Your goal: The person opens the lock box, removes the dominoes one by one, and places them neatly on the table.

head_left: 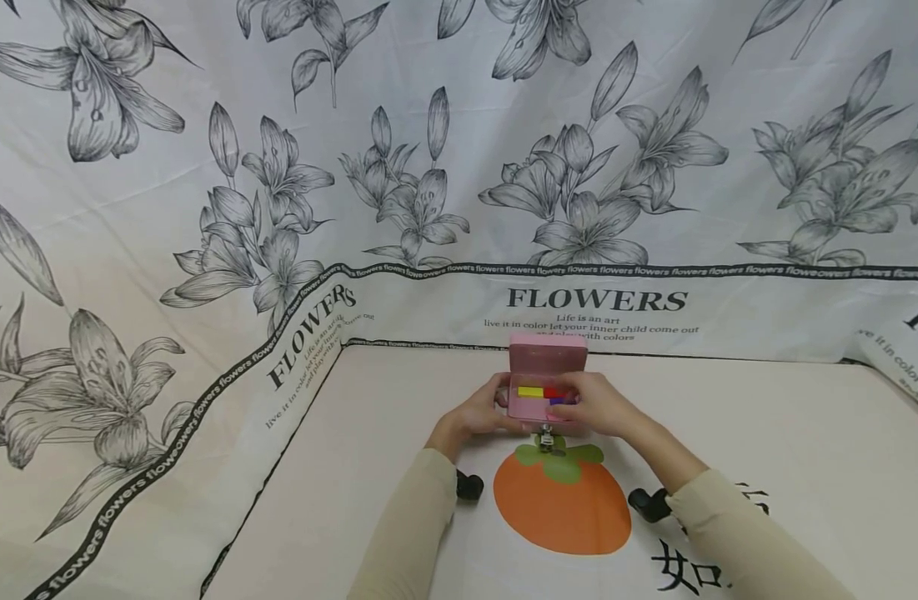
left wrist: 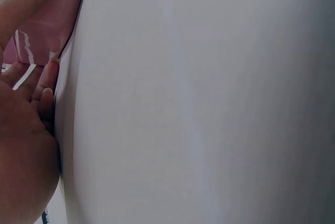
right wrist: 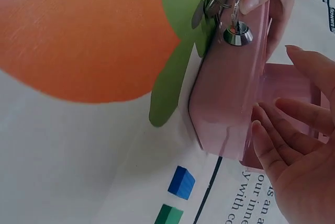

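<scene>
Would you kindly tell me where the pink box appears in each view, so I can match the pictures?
Head: the pink box, right of centre, just below the middle.
Left wrist: the pink box, top-left corner, cut off by the frame.
Right wrist: the pink box, right of centre, mostly upper half.
Shared landmark: the orange printed fruit, only partly in the wrist views.
</scene>
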The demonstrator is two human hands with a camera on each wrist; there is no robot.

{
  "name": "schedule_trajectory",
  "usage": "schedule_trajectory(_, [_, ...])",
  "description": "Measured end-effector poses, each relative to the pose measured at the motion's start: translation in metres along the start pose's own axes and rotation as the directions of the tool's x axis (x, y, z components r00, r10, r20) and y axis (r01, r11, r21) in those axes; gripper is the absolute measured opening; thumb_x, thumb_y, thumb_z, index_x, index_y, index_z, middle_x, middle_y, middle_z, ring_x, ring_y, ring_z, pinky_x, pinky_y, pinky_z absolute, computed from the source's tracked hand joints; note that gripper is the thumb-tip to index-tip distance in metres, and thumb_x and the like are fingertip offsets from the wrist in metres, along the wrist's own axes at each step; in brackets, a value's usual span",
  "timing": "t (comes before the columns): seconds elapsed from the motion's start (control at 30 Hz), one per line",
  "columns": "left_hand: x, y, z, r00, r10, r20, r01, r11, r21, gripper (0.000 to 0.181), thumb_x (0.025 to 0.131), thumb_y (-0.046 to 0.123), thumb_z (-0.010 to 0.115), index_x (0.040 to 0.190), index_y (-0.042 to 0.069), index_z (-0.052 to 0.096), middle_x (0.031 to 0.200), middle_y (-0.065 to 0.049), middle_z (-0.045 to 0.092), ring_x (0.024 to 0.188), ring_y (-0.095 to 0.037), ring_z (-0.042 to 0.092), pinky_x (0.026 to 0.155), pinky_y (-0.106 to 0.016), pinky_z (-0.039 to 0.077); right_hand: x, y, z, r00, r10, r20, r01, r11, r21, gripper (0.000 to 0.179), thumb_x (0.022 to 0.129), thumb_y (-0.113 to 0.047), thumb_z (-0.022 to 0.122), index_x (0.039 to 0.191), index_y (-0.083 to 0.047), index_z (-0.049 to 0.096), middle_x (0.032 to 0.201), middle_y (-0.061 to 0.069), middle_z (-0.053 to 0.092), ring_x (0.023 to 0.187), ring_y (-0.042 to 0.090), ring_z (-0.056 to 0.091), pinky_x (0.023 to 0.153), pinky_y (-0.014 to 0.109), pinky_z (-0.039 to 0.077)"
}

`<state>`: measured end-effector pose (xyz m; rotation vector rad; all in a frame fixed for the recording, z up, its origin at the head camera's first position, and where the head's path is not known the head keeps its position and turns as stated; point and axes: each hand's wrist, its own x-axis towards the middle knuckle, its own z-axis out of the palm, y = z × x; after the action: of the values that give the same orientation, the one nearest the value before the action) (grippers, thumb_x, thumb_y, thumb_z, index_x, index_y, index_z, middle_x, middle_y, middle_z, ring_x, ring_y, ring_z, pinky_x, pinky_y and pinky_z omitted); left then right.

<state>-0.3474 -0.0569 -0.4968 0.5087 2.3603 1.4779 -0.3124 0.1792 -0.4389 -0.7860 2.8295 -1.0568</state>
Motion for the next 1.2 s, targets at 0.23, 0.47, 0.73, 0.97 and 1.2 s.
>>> schedule_trajectory(0.23, [0.000, -0.001, -0.001, 1.000, -0.002, 0.002, 0.002, 1.000, 0.001, 0.095, 0.075, 0.019, 0.093, 0.153, 0.020, 0.039, 0.117, -0.004, 0.053, 0.103, -0.019, 0.046, 0.082, -0.034, 0.040, 0.010, 0.001, 0.012, 0.999, -0.044, 0.020, 0.044, 0.999, -0.001, 0.041, 0.092, -0.011, 0.075, 0.127, 0.006, 0.065, 0.112, 0.019, 0.070, 0.093, 0.028, 0.063, 0.088, 0.050, 0.053])
schedule_trajectory(0.47, [0.000, -0.003, -0.001, 1.000, -0.001, 0.009, 0.001, 1.000, 0.010, 0.097, 0.075, 0.020, 0.093, 0.154, 0.020, 0.038, 0.123, 0.000, 0.052, 0.106, -0.018, 0.046, 0.085, -0.032, 0.040, 0.019, 0.000, 0.026, 0.998, -0.056, 0.021, 0.057, 0.996, -0.067, 0.043, 0.094, -0.006, 0.069, 0.136, -0.007, 0.065, 0.123, 0.017, 0.068, 0.098, 0.034, 0.061, 0.091, 0.051, 0.050])
schedule_trajectory(0.73, [0.002, -0.002, -0.001, 1.000, 0.029, 0.002, -0.029, 1.000, -0.005, 0.096, 0.075, 0.015, 0.093, 0.154, 0.017, 0.038, 0.125, -0.002, 0.052, 0.101, -0.019, 0.046, 0.080, -0.031, 0.039, 0.026, 0.000, 0.032, 0.999, -0.043, 0.018, 0.044, 0.994, -0.101, 0.044, 0.093, -0.006, 0.069, 0.137, -0.008, 0.065, 0.111, 0.014, 0.068, 0.080, 0.024, 0.057, 0.071, 0.038, 0.042])
schedule_trajectory(0.97, [0.001, 0.000, -0.001, 1.000, 0.018, 0.002, -0.018, 1.000, -0.013, 0.094, 0.076, 0.012, 0.092, 0.153, 0.014, 0.038, 0.119, -0.003, 0.052, 0.099, -0.017, 0.046, 0.080, -0.029, 0.038, 0.028, 0.001, 0.033, 0.999, -0.043, 0.028, 0.046, 0.993, -0.112, 0.032, 0.091, -0.006, 0.073, 0.122, 0.000, 0.068, 0.093, 0.007, 0.067, 0.078, 0.022, 0.057, 0.072, 0.037, 0.045])
schedule_trajectory(1.2, [0.002, -0.002, -0.001, 1.000, 0.013, 0.002, -0.013, 1.000, -0.008, 0.095, 0.076, 0.014, 0.092, 0.154, 0.015, 0.037, 0.122, -0.002, 0.051, 0.101, -0.017, 0.046, 0.081, -0.030, 0.039, 0.030, 0.002, 0.031, 0.999, 0.000, 0.051, 0.005, 0.994, -0.111, 0.033, 0.090, -0.004, 0.073, 0.122, 0.002, 0.067, 0.096, 0.008, 0.068, 0.084, 0.021, 0.059, 0.079, 0.042, 0.051])
